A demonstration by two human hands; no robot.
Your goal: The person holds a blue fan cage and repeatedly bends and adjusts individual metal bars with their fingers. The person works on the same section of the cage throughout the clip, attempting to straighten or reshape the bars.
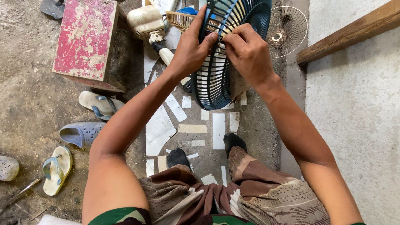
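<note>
Floor [37, 96]: rough concrete with pale tile scraps set in it; it carries everything here.
Red stool [85, 39]: stands upper left, well apart from the hands.
Fan grille [223, 62]: dark blue plastic guard, held on edge above the floor ahead of the knees. Its round face stands near vertical, with the rim running away from the person; the lower rim hangs over the tile scraps.
Wire guard [287, 29]: second, bare metal grille lying just right of the blue one.
Fan motor [146, 21]: cream housing on the floor, left of the grille.
Sandals [98, 104]: several loose ones at far left.
Left hand [189, 50]: thumb and fingers closed on the grille's near rim, steadying it from the left.
Right hand [248, 52]: fingertips pinched narrow on the ribs beside the left thumb; what sits between them cannot be made out.
Key relation: the grille stands between the two hands. Both touch it at the same upper spot, neither nearer.
</note>
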